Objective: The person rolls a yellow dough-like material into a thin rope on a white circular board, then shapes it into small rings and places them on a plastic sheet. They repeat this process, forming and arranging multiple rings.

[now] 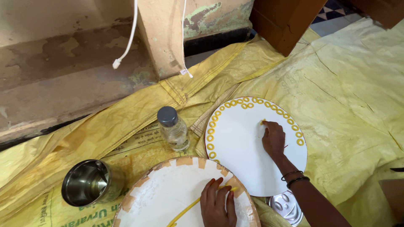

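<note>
Yellow sheet [345, 84]: spread over the floor as the work surface; everything is carried on it. Wide bare room is left toward its right edge, while its left edge is folded up against a stained wall step.

White disc [240, 155]: laid flat near the sheet's middle, so small pieces can be set on it. A row of yellow rings [210, 131] is seen along its left and upper rim; the centre and lower part are bare.

Taped plate [168, 193]: set at the sheet's lower edge, just beside the disc, its rim patched with tan tape. A long yellow strip [185, 210] is laid across it.

Steel cup [86, 183]: stood upright at the lower left, well apart from the disc.

Capped bottle [173, 128]: stood upright between cup and disc, near both plates.

Right hand [273, 138]: stretched over the disc, fingers narrowed to a pinch on 1 yellow piece [263, 122] touching the disc inside the ring row. 2 dark bangles are worn at the wrist.

Left hand [216, 204]: rested on the taped plate, fingers curled over the strip's end, seemingly to pin it; a firm grip cannot be told.
</note>
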